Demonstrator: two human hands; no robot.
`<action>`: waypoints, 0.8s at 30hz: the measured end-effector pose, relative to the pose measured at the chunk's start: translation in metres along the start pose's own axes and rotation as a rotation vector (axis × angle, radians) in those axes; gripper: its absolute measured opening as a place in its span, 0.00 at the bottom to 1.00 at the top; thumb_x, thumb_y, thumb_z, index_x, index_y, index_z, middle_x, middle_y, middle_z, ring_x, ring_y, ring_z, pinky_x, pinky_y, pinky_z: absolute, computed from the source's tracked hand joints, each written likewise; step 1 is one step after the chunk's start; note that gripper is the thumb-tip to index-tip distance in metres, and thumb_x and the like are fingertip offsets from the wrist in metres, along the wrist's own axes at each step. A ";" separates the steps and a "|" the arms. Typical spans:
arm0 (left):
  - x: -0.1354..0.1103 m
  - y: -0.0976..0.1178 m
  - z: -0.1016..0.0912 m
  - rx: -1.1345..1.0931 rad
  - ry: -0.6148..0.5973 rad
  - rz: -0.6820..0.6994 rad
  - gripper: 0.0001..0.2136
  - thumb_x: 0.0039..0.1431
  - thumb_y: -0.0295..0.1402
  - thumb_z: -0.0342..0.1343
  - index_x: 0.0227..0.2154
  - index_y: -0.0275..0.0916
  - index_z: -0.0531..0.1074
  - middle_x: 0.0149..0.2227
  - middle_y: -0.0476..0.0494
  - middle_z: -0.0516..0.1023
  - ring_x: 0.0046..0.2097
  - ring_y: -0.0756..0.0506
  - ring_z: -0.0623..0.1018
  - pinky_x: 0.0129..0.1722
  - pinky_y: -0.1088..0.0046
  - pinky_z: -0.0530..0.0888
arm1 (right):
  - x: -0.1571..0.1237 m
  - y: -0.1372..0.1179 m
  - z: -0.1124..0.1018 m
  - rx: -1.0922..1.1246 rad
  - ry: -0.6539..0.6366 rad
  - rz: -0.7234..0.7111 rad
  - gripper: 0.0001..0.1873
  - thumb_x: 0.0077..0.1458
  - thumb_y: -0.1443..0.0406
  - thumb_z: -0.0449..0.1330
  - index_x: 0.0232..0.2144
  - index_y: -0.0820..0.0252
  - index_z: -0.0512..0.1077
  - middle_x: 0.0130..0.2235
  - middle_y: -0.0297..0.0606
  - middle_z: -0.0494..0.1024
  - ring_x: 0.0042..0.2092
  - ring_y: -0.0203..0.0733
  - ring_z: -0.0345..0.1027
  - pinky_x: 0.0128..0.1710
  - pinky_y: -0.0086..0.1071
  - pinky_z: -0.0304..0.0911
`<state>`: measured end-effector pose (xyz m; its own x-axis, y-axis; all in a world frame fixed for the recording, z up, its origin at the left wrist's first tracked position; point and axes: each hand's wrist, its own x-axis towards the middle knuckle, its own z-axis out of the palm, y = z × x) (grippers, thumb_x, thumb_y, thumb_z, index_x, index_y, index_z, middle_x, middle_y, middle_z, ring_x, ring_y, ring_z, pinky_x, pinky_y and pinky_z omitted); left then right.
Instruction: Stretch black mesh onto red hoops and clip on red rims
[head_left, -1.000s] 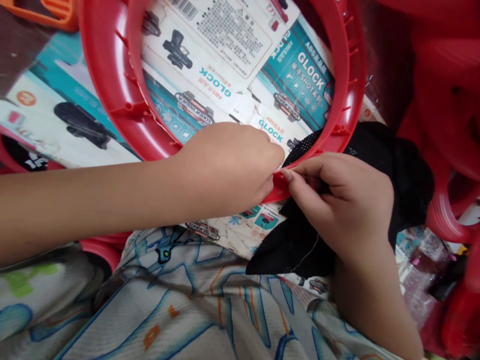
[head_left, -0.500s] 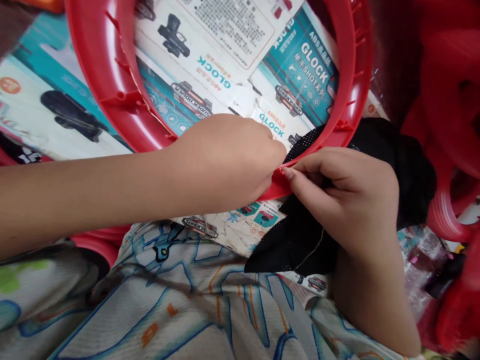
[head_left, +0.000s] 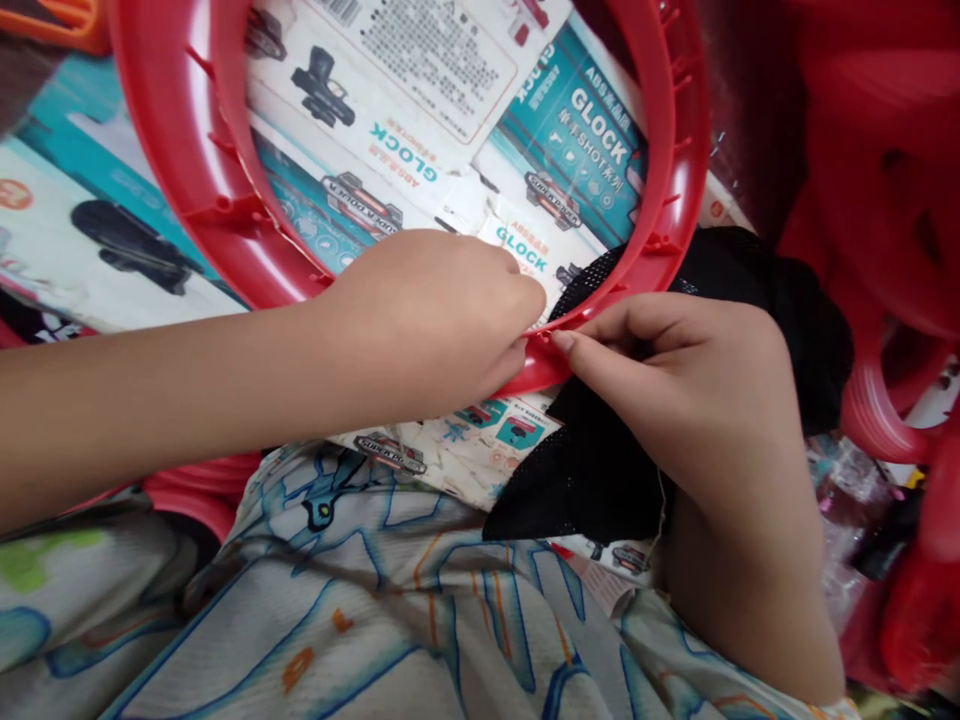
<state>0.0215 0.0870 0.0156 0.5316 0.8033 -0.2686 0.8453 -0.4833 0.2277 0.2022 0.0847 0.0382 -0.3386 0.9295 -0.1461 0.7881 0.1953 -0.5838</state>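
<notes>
A large red plastic ring (head_left: 184, 130), with ribs and small pegs along its channel, lies over printed cardboard. My left hand (head_left: 442, 320) is closed in a fist round the near part of the ring. Just to its right, my right hand (head_left: 697, 390) pinches with thumb and forefinger at the ring's channel, close to a small peg; what sits between those fingertips is too small to make out. Black mesh fabric (head_left: 592, 470) spreads under the ring and behind my right hand. A thin pale thread (head_left: 663, 505) hangs below that hand.
Flattened printed boxes (head_left: 420, 130) lie under the ring. More red plastic parts (head_left: 877, 200) are piled at the right, with clear plastic wrapping (head_left: 840, 500) below. An orange object (head_left: 67, 25) is at the top left. Patterned cloth (head_left: 360, 610) covers my lap.
The ring and both hands appear slightly further left in view, along with the boxes. The pale thread now hangs further right, beside my right wrist. Both hands keep their grip.
</notes>
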 end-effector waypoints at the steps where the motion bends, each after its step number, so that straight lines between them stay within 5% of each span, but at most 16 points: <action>1: 0.000 0.000 0.000 0.010 0.004 0.005 0.14 0.61 0.35 0.47 0.33 0.38 0.77 0.26 0.43 0.72 0.30 0.43 0.76 0.25 0.73 0.59 | 0.000 0.002 -0.001 0.022 -0.004 0.016 0.10 0.52 0.72 0.66 0.21 0.61 0.77 0.19 0.30 0.72 0.22 0.33 0.61 0.26 0.32 0.53; 13: -0.006 -0.001 0.002 0.071 0.018 0.058 0.14 0.63 0.35 0.45 0.32 0.38 0.75 0.27 0.43 0.72 0.33 0.39 0.77 0.26 0.68 0.56 | 0.007 -0.002 0.001 0.010 -0.074 0.144 0.19 0.49 0.73 0.65 0.13 0.59 0.64 0.15 0.26 0.58 0.22 0.32 0.55 0.26 0.32 0.49; 18: -0.006 0.000 0.003 0.074 -0.019 0.021 0.13 0.63 0.36 0.45 0.33 0.39 0.74 0.28 0.43 0.72 0.36 0.38 0.78 0.29 0.67 0.59 | 0.005 -0.002 0.001 -0.010 -0.078 0.175 0.16 0.50 0.72 0.64 0.14 0.60 0.67 0.16 0.27 0.62 0.22 0.31 0.54 0.27 0.33 0.48; 24: -0.002 0.002 0.003 0.131 -0.080 0.002 0.13 0.65 0.35 0.45 0.30 0.37 0.72 0.30 0.42 0.73 0.37 0.39 0.78 0.28 0.69 0.54 | -0.003 0.007 -0.016 0.062 -0.048 -0.017 0.08 0.55 0.73 0.64 0.26 0.59 0.78 0.22 0.29 0.72 0.25 0.34 0.64 0.29 0.31 0.56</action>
<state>0.0218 0.0834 0.0141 0.5316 0.7742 -0.3435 0.8410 -0.5306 0.1057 0.2164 0.0880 0.0473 -0.3776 0.9097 -0.1730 0.7492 0.1903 -0.6344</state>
